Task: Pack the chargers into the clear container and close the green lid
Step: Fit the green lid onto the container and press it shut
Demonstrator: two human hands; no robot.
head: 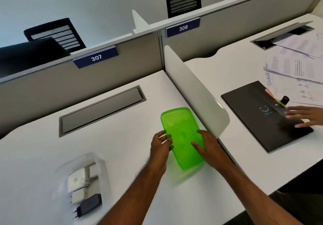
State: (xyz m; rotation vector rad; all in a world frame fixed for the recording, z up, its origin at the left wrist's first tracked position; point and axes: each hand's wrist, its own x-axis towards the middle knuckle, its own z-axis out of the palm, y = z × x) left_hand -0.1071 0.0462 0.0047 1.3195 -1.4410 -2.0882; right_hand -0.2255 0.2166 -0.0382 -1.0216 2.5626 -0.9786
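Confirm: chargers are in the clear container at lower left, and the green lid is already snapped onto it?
Not quite. The head view shows the green lid off the clear container, held by the left hand and right hand. The chargers are inside.

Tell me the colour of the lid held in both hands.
The lid is bright translucent green, seen best in the head view.

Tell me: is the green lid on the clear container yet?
Off. Both hands, left and right, hold the green lid apart from the clear container, where the chargers lie uncovered.
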